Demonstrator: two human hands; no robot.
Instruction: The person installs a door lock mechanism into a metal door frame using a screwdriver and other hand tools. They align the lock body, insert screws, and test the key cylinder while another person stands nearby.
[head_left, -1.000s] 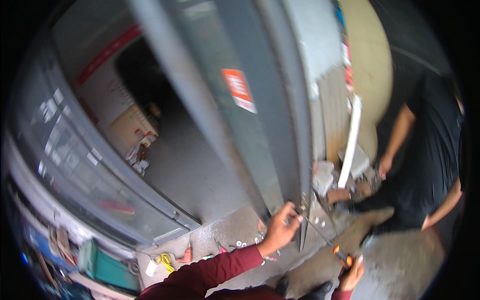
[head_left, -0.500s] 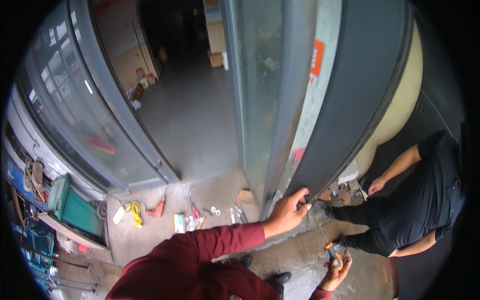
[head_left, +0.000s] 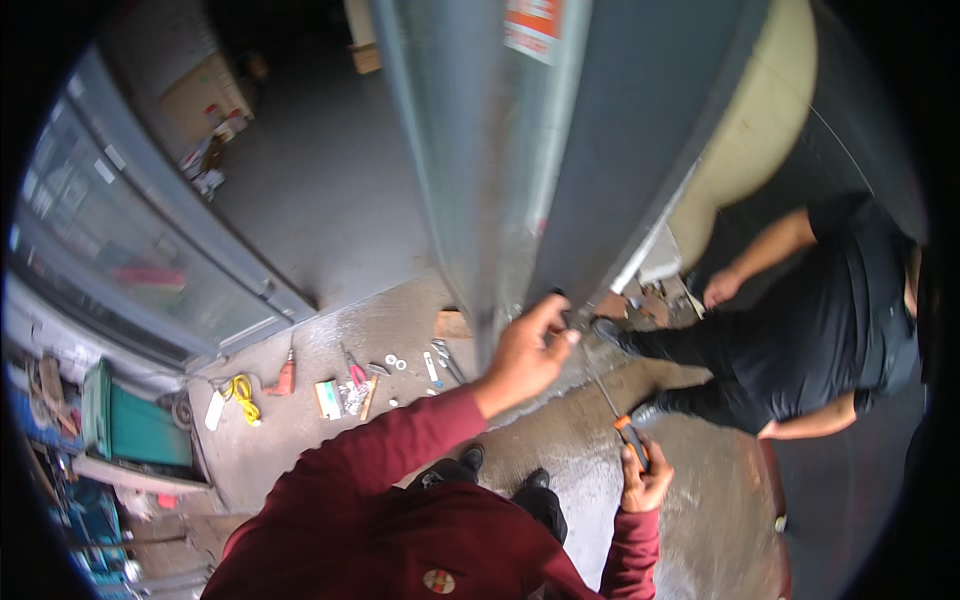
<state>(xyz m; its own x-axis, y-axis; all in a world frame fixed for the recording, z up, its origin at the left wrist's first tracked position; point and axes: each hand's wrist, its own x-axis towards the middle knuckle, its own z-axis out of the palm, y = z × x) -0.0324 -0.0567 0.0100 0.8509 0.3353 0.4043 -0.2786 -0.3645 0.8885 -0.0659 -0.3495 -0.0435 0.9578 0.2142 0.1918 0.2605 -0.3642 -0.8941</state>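
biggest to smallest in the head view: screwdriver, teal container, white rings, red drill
1. Teal container
2. Screwdriver and red drill: unsure; the screwdriver looks longer but thinner and, in the right hand, nearer the camera
3. White rings

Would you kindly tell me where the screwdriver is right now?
In the head view, the screwdriver is below and right of centre, held in the right hand and pointing up toward the left hand at the grey door.

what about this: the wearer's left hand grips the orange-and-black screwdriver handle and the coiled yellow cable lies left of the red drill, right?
Not left: in the head view, the right hand grips the orange-and-black screwdriver handle. The coiled yellow cable does lie left of the red drill.
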